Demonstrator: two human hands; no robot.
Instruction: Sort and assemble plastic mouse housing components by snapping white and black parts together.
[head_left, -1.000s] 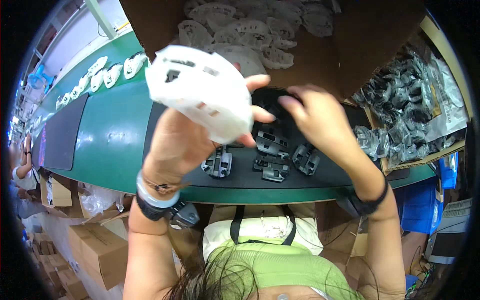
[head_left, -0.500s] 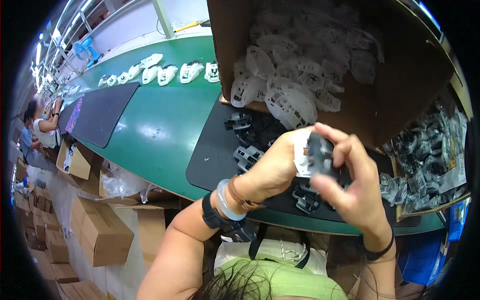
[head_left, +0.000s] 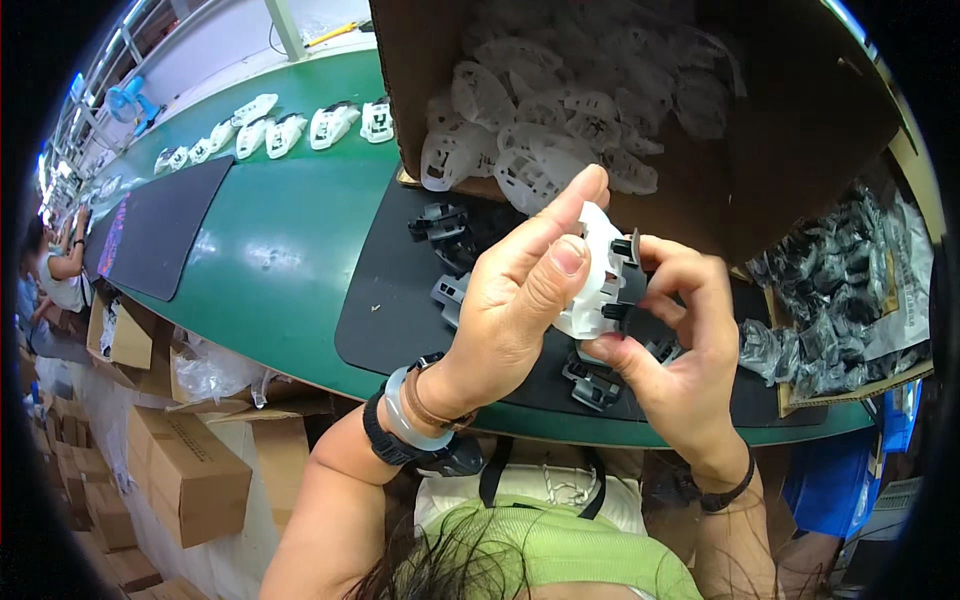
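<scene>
Centrally, our left hand (head_left: 518, 298) grips a near-upright, curved white plastic shell (head_left: 596, 280). Rightward, our right hand (head_left: 697, 345) pinches a blocky dark plastic part (head_left: 633, 287).

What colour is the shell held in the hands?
The shell is white, seen best in the head view.

Pale glare spots the tabletop (head_left: 275, 255); the box (head_left: 800, 130) is deeply shadowed inside. Fisheye distortion bends straight edges near the black rim.
</scene>
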